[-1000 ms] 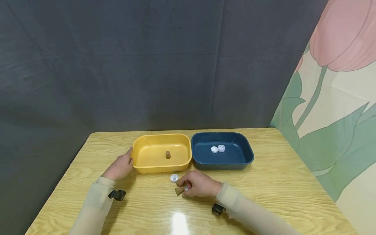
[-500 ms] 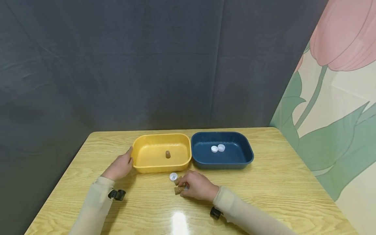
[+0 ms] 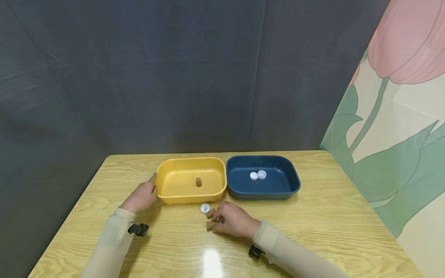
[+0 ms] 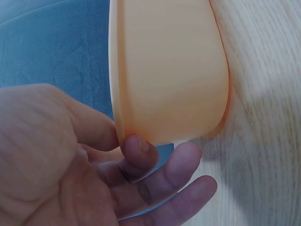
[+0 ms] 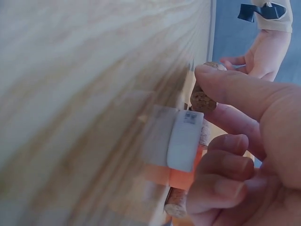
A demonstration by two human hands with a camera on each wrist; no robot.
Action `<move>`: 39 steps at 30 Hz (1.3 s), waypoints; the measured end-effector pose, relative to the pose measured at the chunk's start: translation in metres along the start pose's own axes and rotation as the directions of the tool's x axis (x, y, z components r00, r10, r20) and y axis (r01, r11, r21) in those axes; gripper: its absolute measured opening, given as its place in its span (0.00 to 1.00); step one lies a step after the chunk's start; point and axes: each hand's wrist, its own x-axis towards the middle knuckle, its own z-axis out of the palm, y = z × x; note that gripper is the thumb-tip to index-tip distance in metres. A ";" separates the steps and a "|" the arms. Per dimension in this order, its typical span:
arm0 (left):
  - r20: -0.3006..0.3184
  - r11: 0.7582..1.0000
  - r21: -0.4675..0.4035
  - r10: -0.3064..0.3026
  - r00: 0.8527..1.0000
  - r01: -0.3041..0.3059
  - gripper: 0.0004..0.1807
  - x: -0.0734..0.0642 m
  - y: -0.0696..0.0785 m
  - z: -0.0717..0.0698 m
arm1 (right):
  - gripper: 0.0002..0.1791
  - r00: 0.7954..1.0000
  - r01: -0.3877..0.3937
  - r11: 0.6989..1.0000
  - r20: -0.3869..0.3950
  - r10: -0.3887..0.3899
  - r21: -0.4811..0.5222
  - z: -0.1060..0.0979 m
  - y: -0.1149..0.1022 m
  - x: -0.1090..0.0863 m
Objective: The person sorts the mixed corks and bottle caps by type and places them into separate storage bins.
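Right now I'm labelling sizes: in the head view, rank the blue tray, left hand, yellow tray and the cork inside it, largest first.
Yellow tray and blue tray: too alike to rank
Left hand
Cork

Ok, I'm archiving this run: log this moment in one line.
left hand: holding rounded yellow plastic tub | right hand: pinching round brown cork stopper

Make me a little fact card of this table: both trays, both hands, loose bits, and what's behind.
Yellow tray: one cork inside
Blue tray: two white caps
Left hand: holds the yellow tray's left rim
Right hand: pinches a second cork
Loose on table: white cap nearest the yellow tray; other pieces partly hidden by the right hand
Behind: dark cloth
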 end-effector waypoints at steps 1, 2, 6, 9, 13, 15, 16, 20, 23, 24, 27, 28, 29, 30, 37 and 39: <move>-0.001 1.000 0.001 -0.001 1.000 0.001 0.33 0.000 0.000 0.000 | 0.09 1.000 0.002 1.000 0.001 -0.002 0.004 0.000 0.000 0.000; -0.001 1.000 0.003 -0.003 1.000 0.003 0.33 0.000 0.000 0.000 | 0.10 1.000 0.000 1.000 0.003 0.000 0.013 -0.001 -0.001 0.000; -0.005 1.000 0.008 0.000 1.000 0.000 0.33 -0.001 0.001 0.001 | 0.10 1.000 0.007 0.997 -0.007 -0.007 0.074 -0.006 0.000 0.001; -0.009 1.000 0.010 0.008 1.000 -0.008 0.33 -0.002 0.002 0.001 | 0.12 0.999 0.021 0.993 -0.027 -0.018 0.120 -0.013 0.001 0.001; -0.006 1.000 0.011 0.006 1.000 -0.006 0.33 -0.002 0.002 0.000 | 0.11 0.997 0.045 0.994 -0.068 -0.038 0.104 -0.027 0.001 0.002; -0.004 1.000 0.012 0.001 1.000 -0.001 0.33 -0.001 0.002 0.000 | 0.09 0.995 0.045 0.994 -0.089 -0.036 0.096 -0.033 0.002 0.003; -0.006 1.000 0.012 0.001 1.000 -0.001 0.33 -0.001 0.002 0.000 | 0.09 0.995 0.037 0.994 -0.097 -0.028 0.099 -0.036 0.002 0.003; -0.012 1.000 0.013 0.002 1.000 -0.001 0.33 0.000 0.001 0.000 | 0.08 0.993 0.015 0.990 -0.122 0.002 0.137 -0.046 0.005 0.005; -0.007 1.000 0.013 -0.003 1.000 0.003 0.33 0.000 0.001 0.001 | 0.08 0.990 0.010 0.989 -0.142 0.011 0.150 -0.050 0.006 0.007; -0.003 1.000 0.012 -0.006 1.000 0.006 0.33 0.000 0.001 0.001 | 0.08 0.989 0.007 0.988 -0.148 0.016 0.152 -0.052 0.007 0.008; 0.000 1.000 0.011 -0.007 1.000 0.007 0.33 0.000 0.001 0.000 | 0.08 0.987 -0.014 0.987 -0.156 0.039 0.158 -0.056 0.008 0.011; 0.000 1.000 0.010 -0.005 1.000 0.005 0.33 -0.001 0.002 0.000 | 0.08 0.987 -0.021 0.987 -0.156 0.046 0.158 -0.057 0.008 0.013; -0.001 1.000 0.010 -0.003 1.000 0.003 0.33 -0.001 0.002 0.000 | 0.08 0.986 -0.029 0.987 -0.155 0.054 0.159 -0.058 0.008 0.014; -0.001 1.000 0.010 -0.002 1.000 0.002 0.33 -0.001 0.002 0.000 | 0.08 0.986 -0.038 0.986 -0.152 0.063 0.161 -0.059 0.008 0.016; 0.001 1.000 0.012 -0.003 1.000 0.003 0.33 -0.001 0.003 0.000 | 0.09 0.985 -0.043 0.984 -0.156 0.070 0.171 -0.066 0.008 0.026; 0.004 1.000 0.012 -0.011 1.000 0.010 0.33 -0.001 0.003 0.000 | 0.09 0.985 -0.043 0.985 -0.156 0.069 0.167 -0.066 0.009 0.029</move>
